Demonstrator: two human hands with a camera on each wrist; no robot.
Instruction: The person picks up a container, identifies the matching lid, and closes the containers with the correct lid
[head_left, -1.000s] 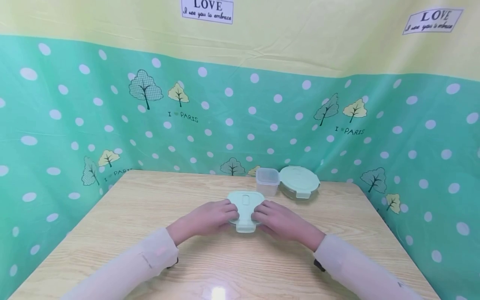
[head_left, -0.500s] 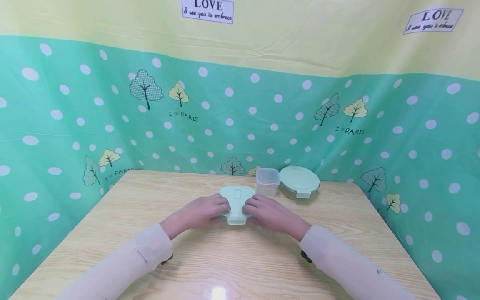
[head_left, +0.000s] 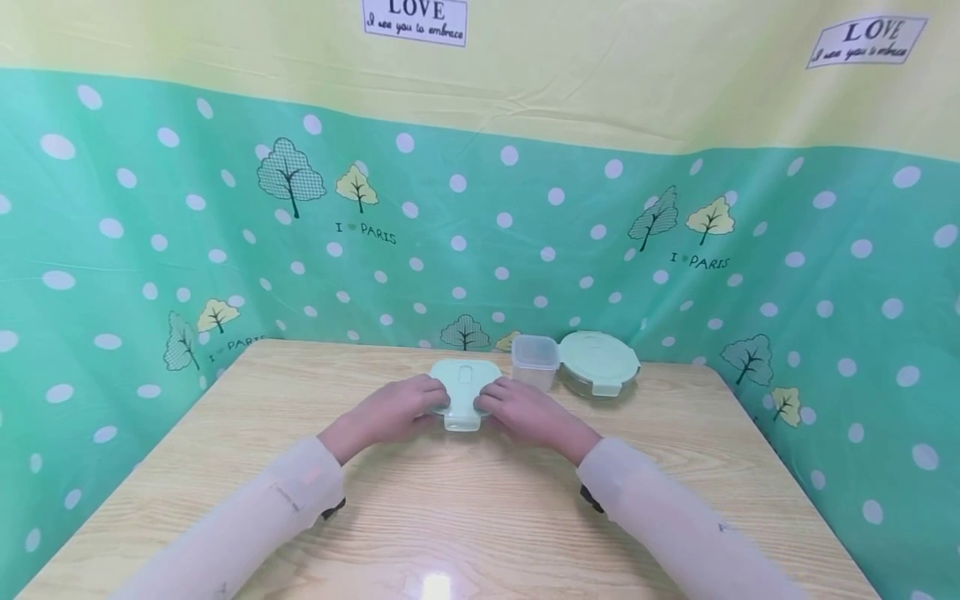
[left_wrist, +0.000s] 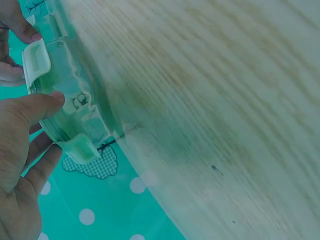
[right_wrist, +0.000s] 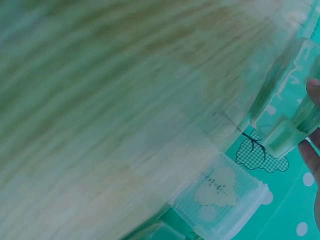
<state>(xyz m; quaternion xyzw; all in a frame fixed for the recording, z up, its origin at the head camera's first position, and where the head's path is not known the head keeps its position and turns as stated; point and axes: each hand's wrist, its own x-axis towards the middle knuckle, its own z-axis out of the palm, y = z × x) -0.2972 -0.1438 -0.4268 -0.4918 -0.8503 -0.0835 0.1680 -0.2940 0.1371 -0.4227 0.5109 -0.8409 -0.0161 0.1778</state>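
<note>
A clear food container with a pale green snap lid is near the back of the table, left of the other containers. My left hand grips its left side, my right hand its right side. In the left wrist view, the left thumb lies against the clear wall and the fingers reach over the lid side; latches stand out from the lid. The right wrist view shows only part of the right hand at the frame's edge, beside a latch.
Just right of the held container stands a small clear plastic box. Beside it is a round clear container with a pale green lid. A green and yellow patterned curtain hangs behind the wooden table.
Both hands have carried the container away from me toward the back edge and somewhat left, still gripping both sides. The small box and round container have stayed put.
</note>
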